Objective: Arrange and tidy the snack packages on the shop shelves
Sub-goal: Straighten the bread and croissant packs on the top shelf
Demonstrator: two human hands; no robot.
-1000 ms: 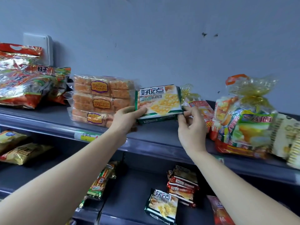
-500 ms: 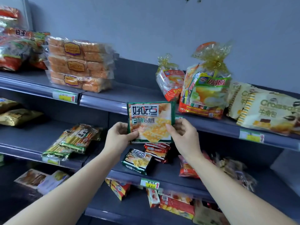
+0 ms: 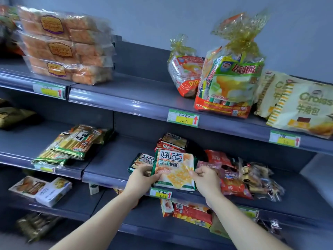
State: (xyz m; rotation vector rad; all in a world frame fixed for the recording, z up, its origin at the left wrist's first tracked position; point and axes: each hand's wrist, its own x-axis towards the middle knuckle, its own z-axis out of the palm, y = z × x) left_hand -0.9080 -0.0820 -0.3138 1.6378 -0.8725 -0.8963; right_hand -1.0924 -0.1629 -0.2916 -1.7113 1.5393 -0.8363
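Observation:
A green-edged cracker packet (image 3: 173,169) with white and orange print is held flat over the front of the middle shelf (image 3: 108,175). My left hand (image 3: 141,179) grips its left edge and my right hand (image 3: 207,179) grips its right edge. A matching cracker packet (image 3: 142,160) lies on the shelf just behind and to the left, partly covered. A small stack of red packets (image 3: 171,141) sits right behind the held packet.
Red and clear snack bags (image 3: 239,179) crowd the middle shelf to the right. Green stick-snack bags (image 3: 72,141) lie at its left. The top shelf holds stacked bread packs (image 3: 66,47), gift-wrapped bags (image 3: 230,78) and croissant bags (image 3: 297,105). Boxes (image 3: 41,190) sit on the lower shelf.
Both hands carried the cracker packet down from the top shelf to the front of the middle shelf, beside the matching packet. The view dropped with them.

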